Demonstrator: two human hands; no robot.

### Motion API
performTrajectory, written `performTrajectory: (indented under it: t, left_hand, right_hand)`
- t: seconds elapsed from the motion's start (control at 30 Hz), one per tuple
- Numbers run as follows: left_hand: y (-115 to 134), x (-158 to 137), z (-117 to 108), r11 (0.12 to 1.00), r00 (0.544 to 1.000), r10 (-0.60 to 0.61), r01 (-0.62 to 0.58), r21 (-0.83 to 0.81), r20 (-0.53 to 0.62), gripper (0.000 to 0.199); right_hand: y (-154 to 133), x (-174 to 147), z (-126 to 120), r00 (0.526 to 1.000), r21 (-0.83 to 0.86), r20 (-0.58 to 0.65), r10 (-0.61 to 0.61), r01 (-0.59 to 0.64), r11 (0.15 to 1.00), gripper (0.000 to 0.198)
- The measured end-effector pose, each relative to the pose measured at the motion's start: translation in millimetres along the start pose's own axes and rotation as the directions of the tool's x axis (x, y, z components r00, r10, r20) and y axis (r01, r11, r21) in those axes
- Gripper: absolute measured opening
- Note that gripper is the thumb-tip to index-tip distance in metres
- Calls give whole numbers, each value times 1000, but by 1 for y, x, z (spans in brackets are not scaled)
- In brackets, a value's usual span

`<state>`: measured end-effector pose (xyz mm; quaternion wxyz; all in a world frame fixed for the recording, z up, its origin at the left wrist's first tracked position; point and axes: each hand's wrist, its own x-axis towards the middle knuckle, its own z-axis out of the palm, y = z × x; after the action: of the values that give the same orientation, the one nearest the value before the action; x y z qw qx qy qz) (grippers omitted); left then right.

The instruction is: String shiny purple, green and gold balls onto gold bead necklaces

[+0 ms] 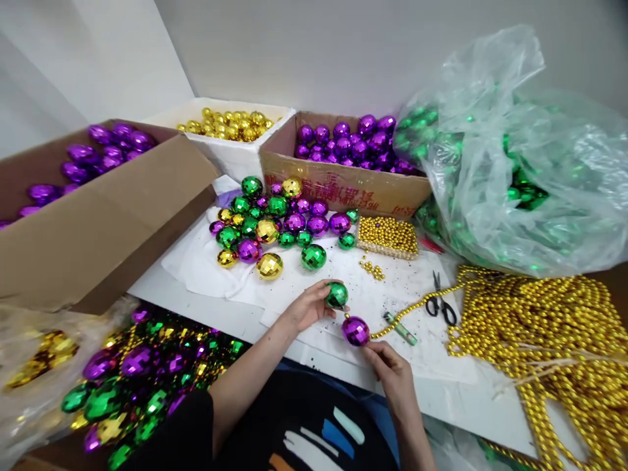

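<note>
My left hand (pixel 314 305) has its fingers closed round a shiny green faceted ball (pixel 337 296). A purple faceted ball (pixel 355 331) hangs just below it, with a small gold bead between the two. The fingers of my right hand (pixel 387 363) pinch at the lower right side of the purple ball; the exact grip point is partly hidden. From beside this ball a gold bead strand (pixel 412 307) runs to a large heap of gold bead strands (pixel 534 327) on the right. A green cutter-like tool (pixel 401 328) and black scissors (pixel 440 306) lie near my right hand.
Loose green, gold and purple balls (pixel 267 230) cover the table's back left. Behind are a tray of gold beads (pixel 387 237), a carton (pixel 343 185), a white foam box (pixel 235 154) and a green-filled plastic bag (pixel 530 150). Another carton (pixel 112 222) stands left.
</note>
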<state>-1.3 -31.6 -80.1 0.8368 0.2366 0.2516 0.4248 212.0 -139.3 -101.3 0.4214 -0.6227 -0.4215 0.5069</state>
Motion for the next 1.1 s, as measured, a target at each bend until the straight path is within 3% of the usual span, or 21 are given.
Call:
performTrajectory:
  t: [0.13, 0.2, 0.27, 0.4, 0.47, 0.5, 0.57, 0.63, 0.73, 0.83, 0.9, 1.0, 1.1]
  left_hand:
    - [0, 2, 8, 993, 998, -4, -3, -119, -55, 39]
    - [3, 3, 15, 992, 996, 20, -31, -124, -92, 35]
    - [9, 3, 24, 994, 994, 50, -59, -93, -97, 36]
    - [20, 1, 45, 995, 993, 92, -95, -39, -72, 38]
    - [25, 0, 53, 993, 990, 107, -111, -43, -92, 34]
    - [27, -1, 56, 991, 986, 116, -123, -52, -116, 31]
    - [29, 0, 58, 986, 973, 130, -147, -81, -189, 25]
    - [29, 2, 57, 981, 959, 105, -143, -128, -265, 21]
    - [22, 7, 54, 976, 942, -20, -55, -212, -335, 23]
    - [7, 11, 51, 961, 925, -163, 71, -266, -344, 29]
    - [-3, 14, 50, 947, 914, -233, 135, -293, -332, 33]
    - [-14, 17, 48, 921, 886, -316, 200, -335, -340, 38]
    - [-18, 20, 46, 905, 858, -361, 228, -358, -365, 43]
  right_hand:
    - [-8, 2, 1, 999, 28, 50, 22, -24, 999, 45]
    - [-15, 1, 1, 998, -14, 55, -38, 39, 999, 51]
    - [-26, 0, 1, 987, -166, -3, -160, 157, 974, 55]
    - [-52, 1, 9, 881, -590, -52, -470, 353, 726, 52]
    - [-61, 2, 13, 850, -675, -24, -526, 374, 636, 30]
    - [-63, 4, 14, 850, -681, -25, -527, 371, 631, 20]
    - [-63, 5, 13, 867, -613, -59, -494, 359, 703, 18]
    - [-59, 6, 11, 898, -441, -114, -425, 338, 832, 22]
    - [-52, 6, 8, 911, -134, -274, -310, 283, 950, 21]
    - [-53, 6, 9, 872, 81, -439, -215, 277, 957, 18]
    - [-58, 6, 11, 840, 132, -500, -210, 314, 940, 18]
    - [-70, 2, 15, 781, 49, -534, -323, 410, 911, 15]
    - [-81, -8, 20, 758, -61, -457, -465, 495, 867, 7]
